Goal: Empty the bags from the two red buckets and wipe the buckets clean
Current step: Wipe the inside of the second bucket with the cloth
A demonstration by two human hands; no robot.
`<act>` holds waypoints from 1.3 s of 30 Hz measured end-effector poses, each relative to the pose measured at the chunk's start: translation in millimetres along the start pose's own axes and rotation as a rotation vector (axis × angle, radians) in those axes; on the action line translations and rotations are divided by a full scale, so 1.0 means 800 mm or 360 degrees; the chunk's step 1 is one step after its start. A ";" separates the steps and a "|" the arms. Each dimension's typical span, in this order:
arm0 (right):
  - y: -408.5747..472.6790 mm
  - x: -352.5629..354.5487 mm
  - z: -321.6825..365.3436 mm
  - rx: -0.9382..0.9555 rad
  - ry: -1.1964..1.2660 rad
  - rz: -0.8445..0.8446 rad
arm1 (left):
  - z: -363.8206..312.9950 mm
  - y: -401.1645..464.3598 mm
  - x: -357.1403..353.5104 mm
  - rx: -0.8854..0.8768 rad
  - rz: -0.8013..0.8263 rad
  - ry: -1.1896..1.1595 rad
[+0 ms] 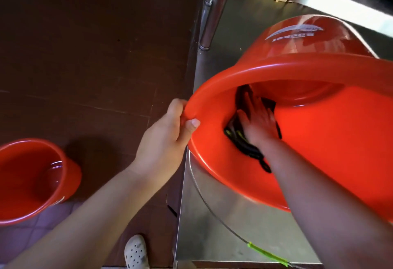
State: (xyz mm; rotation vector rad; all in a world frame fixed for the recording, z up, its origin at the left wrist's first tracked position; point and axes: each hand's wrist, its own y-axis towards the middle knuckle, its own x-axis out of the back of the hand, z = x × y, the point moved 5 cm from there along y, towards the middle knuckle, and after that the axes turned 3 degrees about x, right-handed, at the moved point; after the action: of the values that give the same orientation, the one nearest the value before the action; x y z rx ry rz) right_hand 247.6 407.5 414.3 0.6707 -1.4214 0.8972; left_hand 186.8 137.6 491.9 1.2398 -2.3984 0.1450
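While the left hand (168, 139) grips its rim, the tilted red plastic bucket (319, 132) on the steel counter (212, 226) gets wiped.
The right hand (258, 123) presses a dark cloth (240, 139) flat inside; the second red bucket (32, 179) on the floor probably follows.

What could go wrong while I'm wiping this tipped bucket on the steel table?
The tilted bucket hangs past the table edge, steadied only by the left hand gripping its rim; a hard push from the right hand on the cloth could slide it off. The floor bucket sits nearby, easy to kick.
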 end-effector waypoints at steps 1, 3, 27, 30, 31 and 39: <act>0.008 0.000 -0.010 -0.0036 -0.0026 0.0023 | 0.002 0.002 -0.001 0.0021 -0.0024 -0.0016; 0.016 -0.001 -0.019 -0.0067 -0.0052 0.0028 | 0.014 0.000 -0.007 0.0144 -0.0023 -0.0171; -0.071 -0.010 0.044 0.0055 -0.0005 -0.0073 | 0.020 0.003 -0.005 0.0276 -0.0054 -0.0260; -0.035 -0.006 -0.004 -0.0108 -0.0035 0.0001 | 0.013 0.004 -0.006 0.0235 -0.0032 -0.0252; -0.026 -0.005 -0.015 -0.0154 -0.0043 0.0021 | 0.012 0.003 -0.008 0.0227 -0.0024 -0.0300; -0.022 -0.008 -0.013 -0.0263 -0.0012 0.0031 | 0.058 -0.046 -0.057 0.0740 0.0152 -0.1074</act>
State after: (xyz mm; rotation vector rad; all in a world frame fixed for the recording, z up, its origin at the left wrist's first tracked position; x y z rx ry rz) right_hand 268.7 406.3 409.7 0.5369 -1.4931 0.7830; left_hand 223.9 136.8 427.0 1.5633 -3.1312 0.3833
